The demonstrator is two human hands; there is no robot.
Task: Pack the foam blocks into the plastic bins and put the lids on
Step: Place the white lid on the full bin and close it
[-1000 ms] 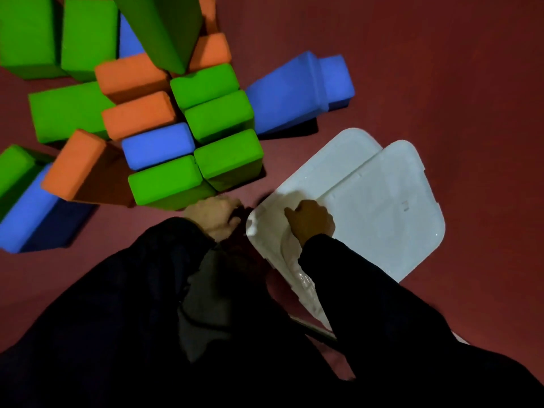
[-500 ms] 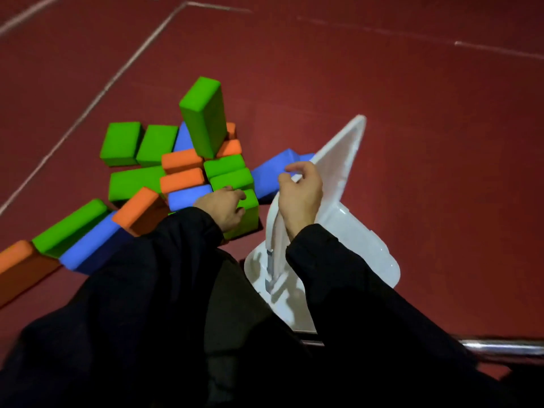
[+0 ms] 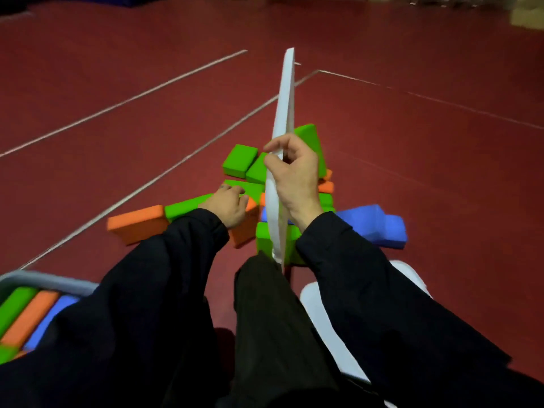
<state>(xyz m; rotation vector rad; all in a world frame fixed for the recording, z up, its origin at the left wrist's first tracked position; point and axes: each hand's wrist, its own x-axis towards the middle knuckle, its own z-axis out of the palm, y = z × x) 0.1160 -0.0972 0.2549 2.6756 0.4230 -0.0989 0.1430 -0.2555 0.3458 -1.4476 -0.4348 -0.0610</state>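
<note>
My right hand [image 3: 297, 181] grips a white plastic lid [image 3: 285, 113] by its lower edge and holds it upright, edge-on, in the middle of the view. My left hand [image 3: 228, 204] hovers with spread fingers over the pile of foam blocks on the red floor: an orange block [image 3: 137, 223], green blocks [image 3: 240, 160] and a blue block [image 3: 374, 225]. A second white lid [image 3: 323, 313] lies flat on the floor under my right arm. At the lower left a plastic bin [image 3: 44, 281] holds green, orange and blue blocks side by side.
White lines [image 3: 164, 175] cross the red floor to the left of the pile. My dark sleeves and trouser leg fill the lower middle of the view. Beyond the pile lies open floor.
My right hand has raised the lid from flat on the floor to upright. The view has tilted up, which brings the bin at the lower left into sight.
</note>
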